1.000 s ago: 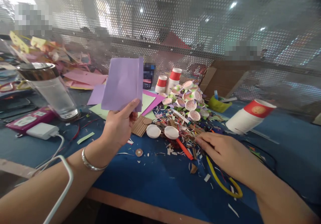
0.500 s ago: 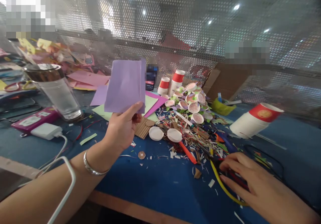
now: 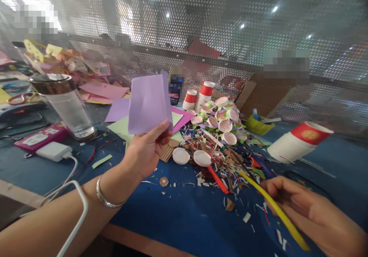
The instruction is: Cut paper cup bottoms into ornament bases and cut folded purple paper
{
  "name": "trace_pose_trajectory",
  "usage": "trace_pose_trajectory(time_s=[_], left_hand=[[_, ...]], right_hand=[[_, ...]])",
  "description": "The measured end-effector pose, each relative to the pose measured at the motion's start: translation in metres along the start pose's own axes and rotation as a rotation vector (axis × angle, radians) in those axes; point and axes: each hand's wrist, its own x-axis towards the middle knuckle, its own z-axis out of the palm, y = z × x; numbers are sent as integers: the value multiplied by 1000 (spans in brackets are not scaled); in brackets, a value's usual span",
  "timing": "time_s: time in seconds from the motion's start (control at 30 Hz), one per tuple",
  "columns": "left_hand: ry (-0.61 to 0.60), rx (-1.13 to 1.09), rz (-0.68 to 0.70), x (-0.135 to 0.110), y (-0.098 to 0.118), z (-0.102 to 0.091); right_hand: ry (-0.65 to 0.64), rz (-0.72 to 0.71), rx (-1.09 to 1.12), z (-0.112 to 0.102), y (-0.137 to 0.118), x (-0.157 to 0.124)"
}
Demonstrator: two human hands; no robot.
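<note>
My left hand (image 3: 146, 149) is raised above the blue table (image 3: 178, 211) and pinches the lower edge of a folded purple paper (image 3: 149, 103), held upright. My right hand (image 3: 304, 207) is low at the right with its fingers curled around dark scissors with a yellow handle loop (image 3: 276, 211); the blades are hidden. A pile of paper scraps (image 3: 224, 157) and several round white-and-red paper discs (image 3: 224, 122) lie between the two hands.
A glass tumbler (image 3: 67, 109) stands at the left beside a pink box (image 3: 40, 136) and a white charger (image 3: 53, 151) with its cable. Red-and-white paper cups (image 3: 198, 94) stand behind the pile; another cup (image 3: 299, 142) lies tipped at the right. A perforated metal screen (image 3: 230, 30) backs the table.
My right hand left the scrap pile, slid right and toward me, and closed on the yellow-handled scissors, lifting them. My left hand kept the purple paper up, drifting slightly right.
</note>
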Motion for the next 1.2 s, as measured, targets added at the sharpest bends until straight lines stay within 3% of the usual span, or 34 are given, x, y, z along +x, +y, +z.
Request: trace_pose_trajectory(time_s=[0.07,0.17,0.33,0.53,0.73,0.97,1.2], left_hand=[[-12,5,-41,0,-1,0],[-5,34,-63,0,-2,0],[-59,50,-38,-5,-6,0],[-75,48,-109,-13,-12,1],[-194,101,-223,-24,-24,1],[-342,157,-351,-36,-35,1],[-389,147,-337,-39,-44,0]], right_hand=[[-106,189,238,5,-6,2],[-83,350,506,16,-20,7],[-88,239,613,41,-45,15],[-158,212,668,71,-74,27],[-114,86,808,99,-81,45],[-120,83,764,107,-78,45],[-89,48,728,110,-79,40]])
